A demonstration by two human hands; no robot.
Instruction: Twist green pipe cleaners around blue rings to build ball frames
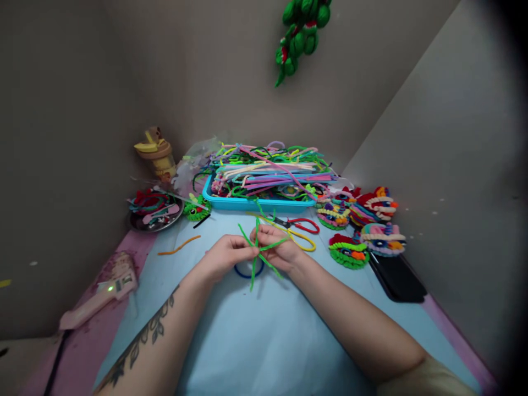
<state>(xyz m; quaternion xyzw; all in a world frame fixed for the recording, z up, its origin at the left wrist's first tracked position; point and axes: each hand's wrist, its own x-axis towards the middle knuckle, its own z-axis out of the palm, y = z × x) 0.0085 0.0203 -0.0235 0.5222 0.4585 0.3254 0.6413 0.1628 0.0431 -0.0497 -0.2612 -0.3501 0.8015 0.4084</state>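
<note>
My left hand (225,256) and my right hand (277,246) meet over the middle of the light blue table sheet (256,335). Both pinch green pipe cleaners (259,247) that cross between the fingertips, with ends sticking up, out to the right and down. A blue ring (244,272) lies on the sheet just under the hands. Behind them stands a blue tray (256,202) heaped with coloured pipe cleaners.
Red-handled scissors (301,224) and a yellow pipe cleaner (303,242) lie past my right hand. Finished fuzzy figures (363,228) sit at right beside a black phone (398,278). A pink glue gun (103,291), an orange pipe cleaner (178,246) and a metal dish (154,212) are at left.
</note>
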